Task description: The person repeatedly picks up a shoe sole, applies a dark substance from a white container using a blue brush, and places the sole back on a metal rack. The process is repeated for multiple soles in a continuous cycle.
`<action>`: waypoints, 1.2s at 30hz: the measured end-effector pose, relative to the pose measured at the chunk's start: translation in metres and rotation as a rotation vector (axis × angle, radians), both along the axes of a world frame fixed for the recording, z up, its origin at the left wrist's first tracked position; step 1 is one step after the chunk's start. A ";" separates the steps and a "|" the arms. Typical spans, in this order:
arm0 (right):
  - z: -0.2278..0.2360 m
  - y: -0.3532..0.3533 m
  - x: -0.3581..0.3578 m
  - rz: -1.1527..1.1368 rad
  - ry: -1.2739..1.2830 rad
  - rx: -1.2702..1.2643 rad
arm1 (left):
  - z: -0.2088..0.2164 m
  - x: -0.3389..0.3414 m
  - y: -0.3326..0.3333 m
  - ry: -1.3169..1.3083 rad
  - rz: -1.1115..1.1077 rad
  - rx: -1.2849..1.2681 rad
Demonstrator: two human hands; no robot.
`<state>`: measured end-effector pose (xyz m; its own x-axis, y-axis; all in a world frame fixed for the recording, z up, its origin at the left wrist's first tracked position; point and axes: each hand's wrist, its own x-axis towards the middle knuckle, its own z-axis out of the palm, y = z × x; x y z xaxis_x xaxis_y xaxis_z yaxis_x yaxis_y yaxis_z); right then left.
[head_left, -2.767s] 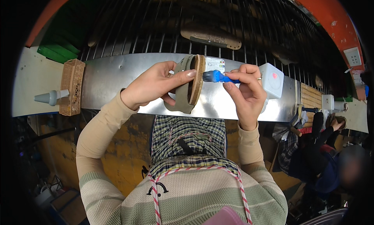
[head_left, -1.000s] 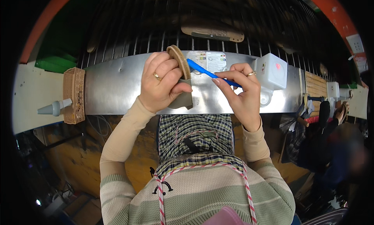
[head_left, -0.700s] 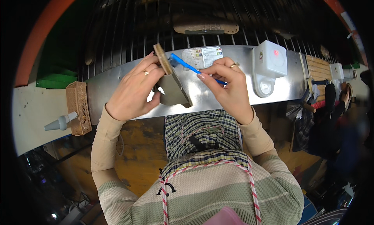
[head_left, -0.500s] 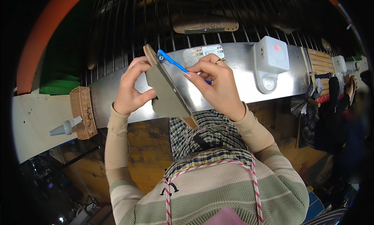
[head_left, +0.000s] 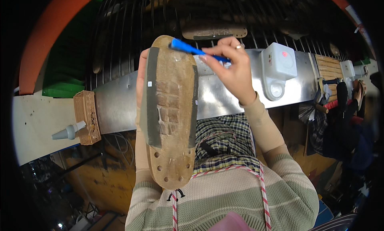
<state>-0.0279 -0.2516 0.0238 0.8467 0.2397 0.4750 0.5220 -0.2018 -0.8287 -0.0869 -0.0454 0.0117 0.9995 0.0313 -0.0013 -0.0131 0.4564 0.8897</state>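
Note:
A brown sandal sole [head_left: 174, 99] stands upright on its end in front of me, its underside facing me. Olive-grey strap edges are folded over both its sides, several holes mark its lower end, and a patch of crosshatched grooves lies in the middle. My left hand [head_left: 141, 77] grips it from behind at its left side; most of that hand's fingers are hidden. My right hand [head_left: 234, 67] pinches a blue brush [head_left: 190, 49], whose blurred head lies over the upper end of the sole.
Behind lies a metal worktop [head_left: 214, 97] with a white dispenser [head_left: 282, 63] on it. Another sole [head_left: 216, 31] rests on dark rollers [head_left: 136, 19] beyond. A wicker basket [head_left: 89, 115] and a grey nozzle-shaped piece [head_left: 69, 131] are at the left. A slatted wooden piece [head_left: 327, 69] stands right.
My left hand has turned the sandal sole from nearly edge-on to underside toward me, hiding the olive upper. My right hand moved slightly right and up, bringing the brush over the sole's upper end.

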 end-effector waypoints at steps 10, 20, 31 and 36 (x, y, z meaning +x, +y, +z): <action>-0.003 -0.156 -0.041 -0.167 0.217 -0.234 | -0.032 0.020 0.032 0.168 -0.400 -0.781; -0.058 -0.230 -0.065 -0.709 0.013 -0.880 | 0.000 0.012 -0.013 -0.048 0.112 0.117; -0.070 -0.255 -0.073 -0.665 0.295 -0.505 | 0.012 -0.008 -0.025 0.023 0.081 -0.133; -0.077 -0.253 -0.074 -0.463 0.974 0.254 | -0.008 0.015 -0.046 0.053 0.175 -0.164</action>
